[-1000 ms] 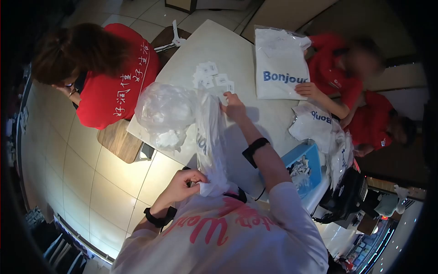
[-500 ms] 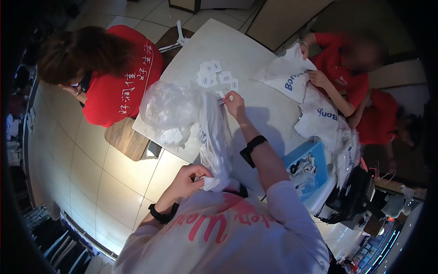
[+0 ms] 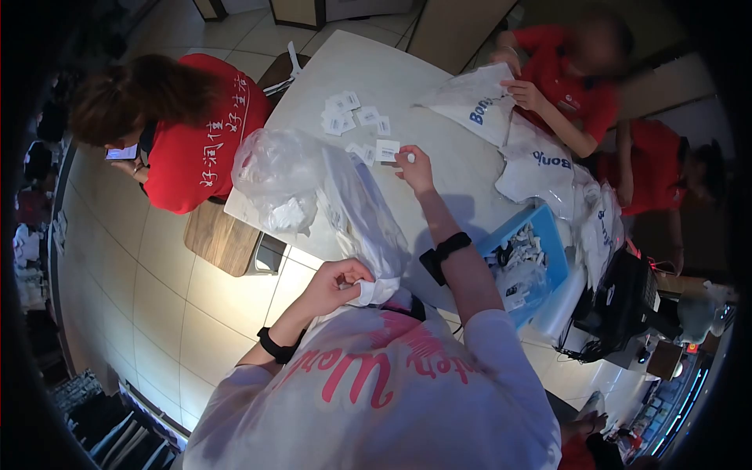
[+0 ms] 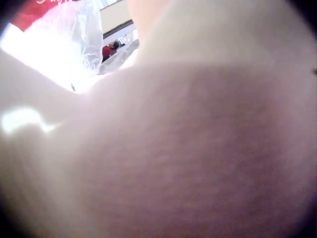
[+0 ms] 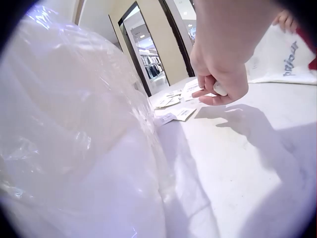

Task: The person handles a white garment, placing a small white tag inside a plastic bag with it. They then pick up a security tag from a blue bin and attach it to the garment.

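My right hand (image 3: 415,168) pinches a square white printed card (image 3: 387,150) above the white table (image 3: 439,176). A small white object (image 5: 220,89) sits among the curled fingers of this hand (image 5: 223,79). Nearby lie several loose cards (image 3: 340,112). Close to my body, my left hand (image 3: 333,288) pinches the white end (image 3: 365,294) of a long bundle in clear plastic (image 3: 352,204), which reaches across the table edge. Blurred skin fills most of the left wrist view, with clear plastic (image 4: 81,34) at its upper left.
A crumpled clear bag (image 3: 282,172) lies left of the bundle. At the right stand a blue bin (image 3: 548,243) of small pieces and white "Bonjour" packages (image 3: 540,168). One person in red (image 3: 204,133) sits at the left; two are at the right, one handling a package.
My right hand, earlier low over the cards, now holds one up. My left hand keeps its pinch on the bundle's end. Across the table, the person has lowered and folded a package.
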A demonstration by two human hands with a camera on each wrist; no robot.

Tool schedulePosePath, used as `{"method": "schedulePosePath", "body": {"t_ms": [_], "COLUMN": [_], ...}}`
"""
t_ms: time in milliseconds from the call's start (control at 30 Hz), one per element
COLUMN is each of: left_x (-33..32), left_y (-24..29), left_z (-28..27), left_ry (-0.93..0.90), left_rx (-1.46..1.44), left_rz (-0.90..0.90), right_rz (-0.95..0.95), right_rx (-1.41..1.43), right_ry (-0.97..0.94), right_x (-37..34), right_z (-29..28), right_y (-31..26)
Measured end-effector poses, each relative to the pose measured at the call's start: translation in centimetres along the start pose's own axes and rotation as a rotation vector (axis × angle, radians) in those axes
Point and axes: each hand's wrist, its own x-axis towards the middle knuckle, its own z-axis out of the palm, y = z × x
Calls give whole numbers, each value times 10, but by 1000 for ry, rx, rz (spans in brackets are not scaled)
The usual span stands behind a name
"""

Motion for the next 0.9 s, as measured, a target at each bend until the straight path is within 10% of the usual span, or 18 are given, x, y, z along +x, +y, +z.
{"method": "schedulePosePath", "body": {"t_ms": [233,367,467,900], "left_x": [8,19,19,3], "left_y": [6,18,20,21], "left_z": [9,18,15,4], "left_ry": [39,44,84,337], "left_rx": [272,583,873,1117], "left_rz": [48,395,739,883], "right_rz": [-183,-223,-161,186], "right_rx": [210,301,237,427], "right_ry": [-125,-394,-538,-618], "right_x": [-93,-166,-195,-204], "right_z": [-18,-26,-24,-29], "right_y": [-94,-134,-130,-84]}}
